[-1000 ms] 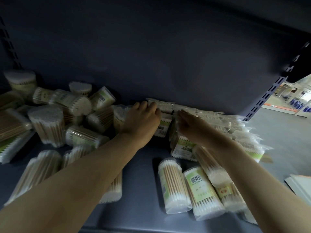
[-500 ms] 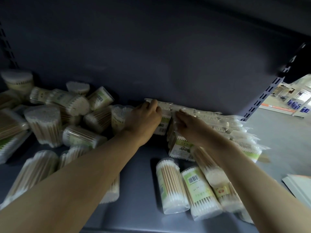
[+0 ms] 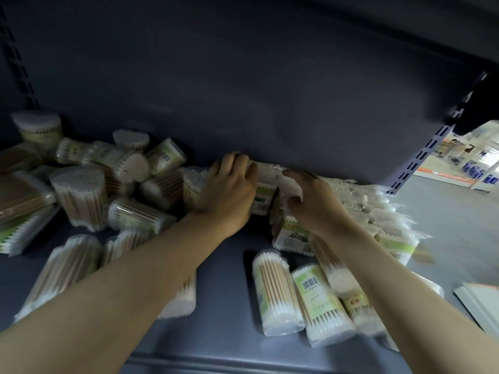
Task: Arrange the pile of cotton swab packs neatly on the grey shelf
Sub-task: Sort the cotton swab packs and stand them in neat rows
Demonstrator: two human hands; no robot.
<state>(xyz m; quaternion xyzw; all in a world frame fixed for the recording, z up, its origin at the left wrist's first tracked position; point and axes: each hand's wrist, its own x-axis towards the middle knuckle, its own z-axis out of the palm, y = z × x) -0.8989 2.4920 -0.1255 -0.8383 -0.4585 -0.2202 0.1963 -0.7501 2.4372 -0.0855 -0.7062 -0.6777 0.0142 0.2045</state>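
Cotton swab packs on the grey shelf (image 3: 224, 306), seen from the head camera. Both hands work at the back edge of the shelf, against the rear wall (image 3: 270, 90). The left hand (image 3: 229, 193) lies with fingers curled over the top of a flat pack (image 3: 263, 194) standing against the wall; it appears to grip or steady this pack, though the contact under the palm is hidden. The right hand (image 3: 313, 201) has its fingers bent onto the near end of the row of flat packs (image 3: 359, 201), thumb tucked below; whether it pinches one pack or only presses on the row cannot be told because of blur.

Judged progress: partial, early to middle. The row of flat packs runs along the back edge towards the right end of the shelf and looks roughly lined up, though its ends are ragged. Work remaining is large: a loose heap of round tubs (image 3: 102, 182) fills the back left corner, lying at all angles, and flat bags (image 3: 62, 268) lie askew near the left edge. Three tubs (image 3: 307, 298) lie side by side near the front edge, right of centre, not yet stood up or placed in the row.
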